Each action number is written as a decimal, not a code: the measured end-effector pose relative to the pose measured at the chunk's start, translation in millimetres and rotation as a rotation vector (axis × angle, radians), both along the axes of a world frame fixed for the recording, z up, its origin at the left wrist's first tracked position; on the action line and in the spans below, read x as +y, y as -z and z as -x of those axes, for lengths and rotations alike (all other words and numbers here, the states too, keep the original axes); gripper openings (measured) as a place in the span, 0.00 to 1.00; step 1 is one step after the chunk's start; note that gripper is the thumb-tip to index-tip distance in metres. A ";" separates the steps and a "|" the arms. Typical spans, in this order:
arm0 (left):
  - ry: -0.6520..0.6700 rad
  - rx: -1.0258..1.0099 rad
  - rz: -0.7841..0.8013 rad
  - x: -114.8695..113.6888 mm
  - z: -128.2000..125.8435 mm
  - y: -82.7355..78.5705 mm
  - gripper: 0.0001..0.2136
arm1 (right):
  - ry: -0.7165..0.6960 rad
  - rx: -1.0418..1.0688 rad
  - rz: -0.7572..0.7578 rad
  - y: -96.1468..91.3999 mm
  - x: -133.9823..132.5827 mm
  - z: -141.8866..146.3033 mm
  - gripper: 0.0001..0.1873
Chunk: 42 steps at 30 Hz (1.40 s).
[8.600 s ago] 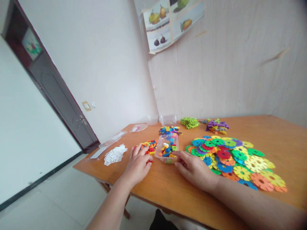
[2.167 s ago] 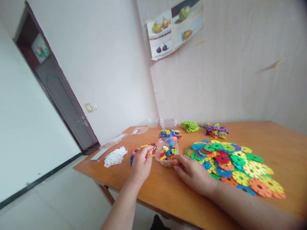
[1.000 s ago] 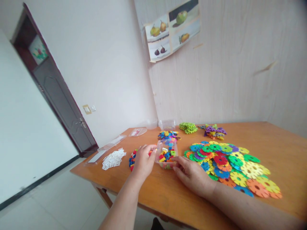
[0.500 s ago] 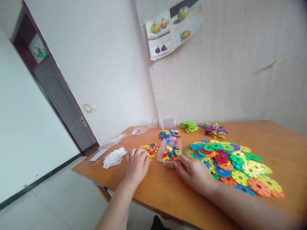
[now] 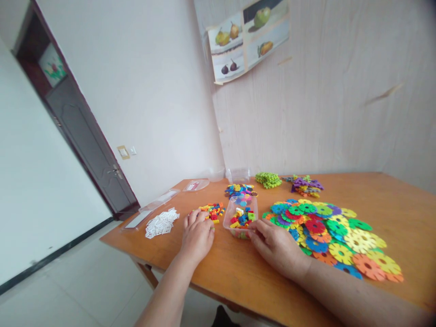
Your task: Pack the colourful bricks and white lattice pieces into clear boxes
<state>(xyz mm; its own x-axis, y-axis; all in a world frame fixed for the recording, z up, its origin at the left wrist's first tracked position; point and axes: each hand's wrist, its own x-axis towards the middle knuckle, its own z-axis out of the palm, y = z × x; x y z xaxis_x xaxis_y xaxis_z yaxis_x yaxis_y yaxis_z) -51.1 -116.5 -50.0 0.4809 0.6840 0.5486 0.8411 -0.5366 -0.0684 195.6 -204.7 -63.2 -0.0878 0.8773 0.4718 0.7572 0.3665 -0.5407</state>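
Note:
My right hand [image 5: 277, 245] grips the near right corner of a clear plastic box [image 5: 232, 233], thumb and fingers closed on its rim. Small building bricks [image 5: 243, 219] in red, yellow, blue, green and white lie in the box. To its left, my left hand [image 5: 197, 234] rests palm down on the table, fingers curled at the near left edge of a loose brick pile [image 5: 215, 210]. Its fingertips are partly hidden, so whatever they hold cannot be made out.
White plastic pieces [image 5: 162, 222] lie at the left, beside clear lids [image 5: 139, 219]. Slotted colour discs [image 5: 316, 231] spread across the right. Behind are small coloured pieces [image 5: 240, 190], green pieces [image 5: 268, 180], purple pieces [image 5: 307, 185] and a clear container [image 5: 237, 175]. The wooden table [image 5: 235, 277] has its edge nearby.
My left hand has shifted slightly to the right, with its fingers still by the loose bricks. My right hand keeps its grip on the box.

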 end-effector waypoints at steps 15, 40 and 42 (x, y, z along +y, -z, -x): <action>0.005 -0.044 0.040 -0.6 -3.5 2.7 0.05 | -0.018 0.013 -0.010 -0.9 -0.4 -0.1 0.11; 0.030 -0.020 0.040 29.8 -11.4 -16.1 0.10 | -0.026 0.013 -0.006 2.8 0.5 -0.2 0.09; 0.016 0.039 0.051 29.6 -10.0 -12.1 0.11 | -0.023 0.010 -0.007 3.0 0.5 0.0 0.09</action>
